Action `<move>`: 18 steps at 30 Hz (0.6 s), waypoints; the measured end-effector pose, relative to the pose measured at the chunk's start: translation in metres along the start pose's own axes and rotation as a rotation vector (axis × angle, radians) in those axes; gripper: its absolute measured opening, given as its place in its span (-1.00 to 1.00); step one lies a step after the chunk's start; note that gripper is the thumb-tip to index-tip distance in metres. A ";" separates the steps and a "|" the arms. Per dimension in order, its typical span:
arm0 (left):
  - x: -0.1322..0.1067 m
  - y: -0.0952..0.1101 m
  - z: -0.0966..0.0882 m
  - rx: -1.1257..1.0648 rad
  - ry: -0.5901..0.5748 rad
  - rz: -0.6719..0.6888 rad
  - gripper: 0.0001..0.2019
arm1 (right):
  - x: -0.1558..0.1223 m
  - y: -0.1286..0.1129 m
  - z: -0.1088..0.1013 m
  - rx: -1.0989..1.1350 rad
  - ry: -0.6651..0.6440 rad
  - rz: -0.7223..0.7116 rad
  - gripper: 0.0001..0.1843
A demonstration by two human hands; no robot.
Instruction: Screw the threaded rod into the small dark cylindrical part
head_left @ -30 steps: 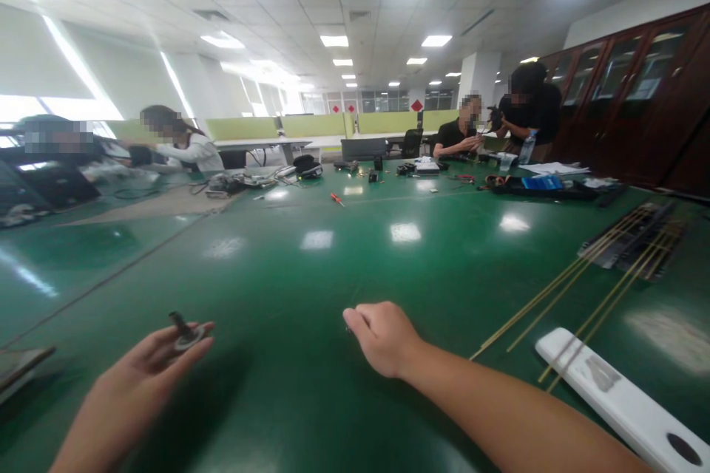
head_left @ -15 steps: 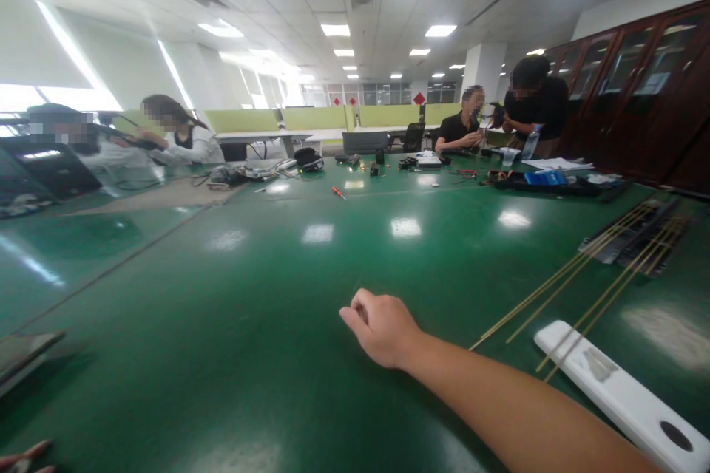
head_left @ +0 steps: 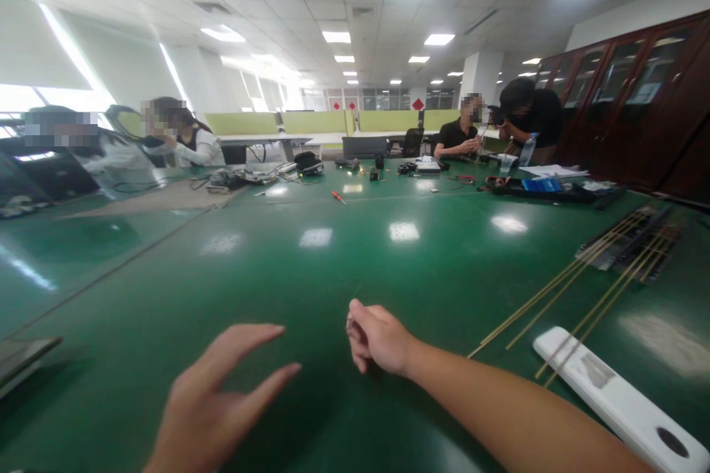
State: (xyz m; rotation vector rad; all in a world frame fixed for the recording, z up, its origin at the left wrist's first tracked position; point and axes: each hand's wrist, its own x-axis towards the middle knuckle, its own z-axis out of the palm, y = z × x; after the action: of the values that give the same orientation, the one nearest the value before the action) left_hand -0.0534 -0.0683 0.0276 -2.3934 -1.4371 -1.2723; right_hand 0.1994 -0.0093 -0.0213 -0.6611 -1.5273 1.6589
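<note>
My left hand is over the green table at the lower left, its thumb and index finger spread apart with nothing between them. To its right, my right hand is closed in a pinch. A small, shiny bit shows at its fingertips, too small to name. A gap separates the two hands. Right of my right forearm lies a long white case-like object with a dark oval near one end.
Thin brass-coloured rods extend from dark trays at the right. An orange-handled screwdriver lies farther back, before several small devices. A flat object sits at the left edge. Several people sit or stand around the table's far side.
My left hand has come in from the lower left corner toward my right hand, opening its fingers. My right hand has turned, bringing the small shiny bit into view.
</note>
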 end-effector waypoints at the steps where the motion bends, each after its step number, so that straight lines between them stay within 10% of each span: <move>1: 0.010 0.014 0.016 -0.070 -0.077 0.044 -0.59 | 0.000 0.001 0.001 0.036 -0.014 -0.003 -0.29; 10: 0.041 0.052 0.080 -0.505 -0.152 -0.163 -0.85 | -0.001 -0.005 0.004 0.043 0.036 -0.091 -0.30; 18: 0.025 0.024 0.035 -0.268 0.012 -0.223 -0.79 | -0.002 0.000 0.005 0.004 -0.114 0.025 -0.35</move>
State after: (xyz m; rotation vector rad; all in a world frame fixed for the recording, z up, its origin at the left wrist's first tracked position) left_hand -0.0079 -0.0491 0.0297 -2.4313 -1.6655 -1.6227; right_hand 0.1970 -0.0139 -0.0206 -0.5949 -1.6014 1.7440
